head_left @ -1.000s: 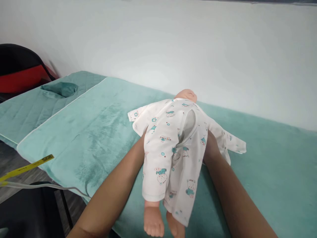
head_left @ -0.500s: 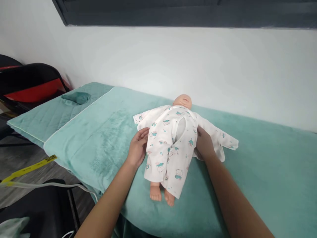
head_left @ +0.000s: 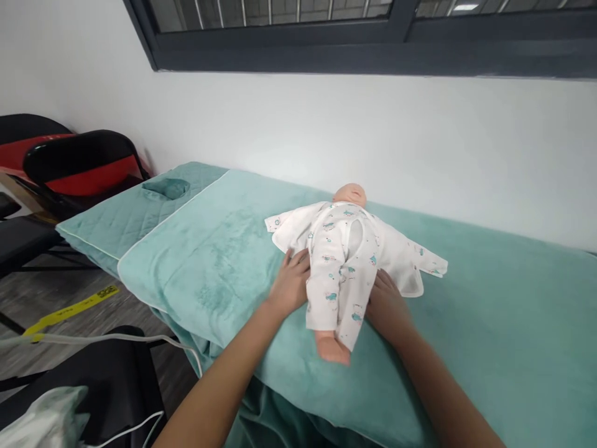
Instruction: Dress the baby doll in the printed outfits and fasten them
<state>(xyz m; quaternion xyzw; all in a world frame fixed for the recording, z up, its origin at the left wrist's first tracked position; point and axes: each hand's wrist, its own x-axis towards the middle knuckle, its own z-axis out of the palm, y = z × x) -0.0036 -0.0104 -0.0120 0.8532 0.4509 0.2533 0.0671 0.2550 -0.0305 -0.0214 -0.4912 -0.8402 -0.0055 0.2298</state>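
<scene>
A baby doll (head_left: 347, 194) in a white printed romper (head_left: 342, 261) lies on its back on a teal padded table (head_left: 489, 323), head toward the wall, bare feet toward me. My left hand (head_left: 291, 283) rests against the doll's left side at the hip, fingers stretched out along the cloth. My right hand (head_left: 387, 302) lies against the other side by the romper leg, fingers extended and partly tucked under the fabric. Neither hand grips anything that I can see.
A quilted teal pad with a recessed face hole (head_left: 165, 186) extends the table to the left. Black and red folding chairs (head_left: 79, 165) stand at the far left. Yellow tape (head_left: 69, 308) marks the floor. A white cable (head_left: 107, 339) runs below the table edge. A window frame tops the white wall.
The doll has gone from lifted toward me to lying flat on the table. Both hands slid down from its torso to its hips. My view rose and pulled back.
</scene>
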